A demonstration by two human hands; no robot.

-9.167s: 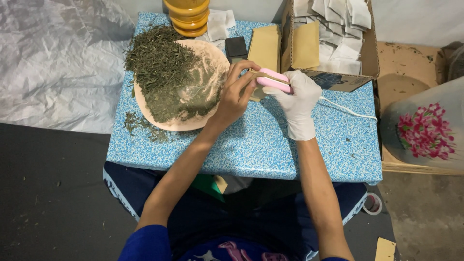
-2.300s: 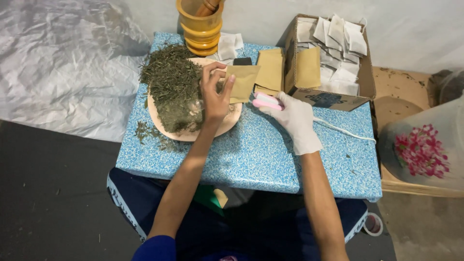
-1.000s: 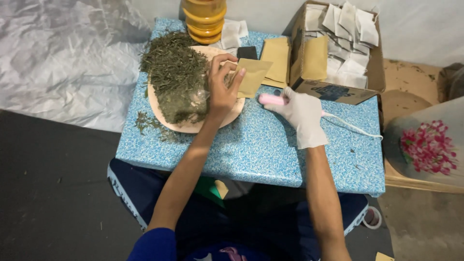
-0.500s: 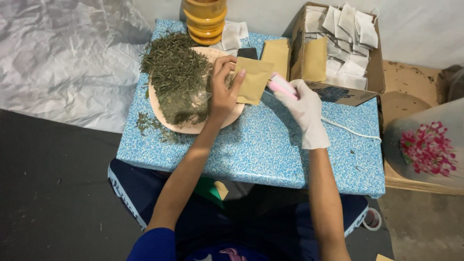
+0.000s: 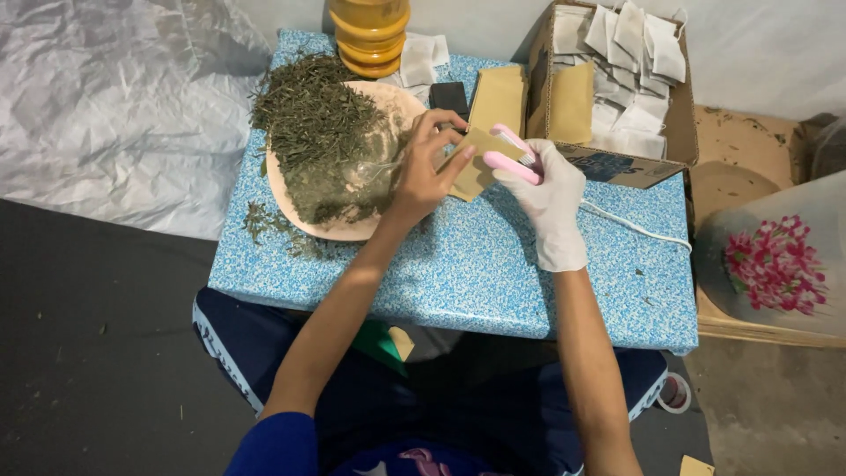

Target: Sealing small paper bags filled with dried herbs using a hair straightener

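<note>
At six o'clock the person's arms reach over the blue speckled table. The bare left hand pinches a tan paper pouch at centre, fingers closed on its edge. At three o'clock of it, the gloved right hand grips a pink corded sealer, its arms parted around the pouch's edge. At ten o'clock lies a plate of dried herbs; at one o'clock, a cardboard box of white sachets.

surface: blue speckled table | on it: plate; cardboard box; brown pouches; white cord
</note>
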